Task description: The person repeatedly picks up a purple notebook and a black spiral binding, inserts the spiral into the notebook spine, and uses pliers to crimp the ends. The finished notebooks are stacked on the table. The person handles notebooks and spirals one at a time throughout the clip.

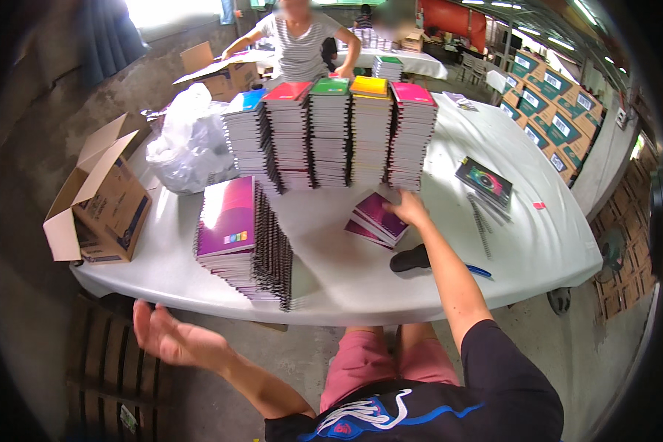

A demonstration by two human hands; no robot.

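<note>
My right hand (pixel 409 210) grips the right edge of a purple spiral notebook (pixel 379 214) at the middle of the table. Under it, slightly askew, lies at least one more purple notebook (pixel 367 236). My left hand (pixel 173 335) is off the table's front edge, palm up, fingers apart and holding nothing. Beyond it stands a tall, leaning stack of purple spiral notebooks (pixel 228 214). Behind my right hand rises a row of several notebook stacks, among them a pink-topped stack (pixel 412 132) and a yellow-topped stack (pixel 370 132).
An open cardboard box (pixel 114 214) and a white plastic bag (pixel 188 144) sit on the left. Dark notebooks (pixel 485 180), loose spiral wire (pixel 480 225), a black object (pixel 411 259) and a blue curved item (pixel 479 271) lie right. A person (pixel 300 44) stands across the table.
</note>
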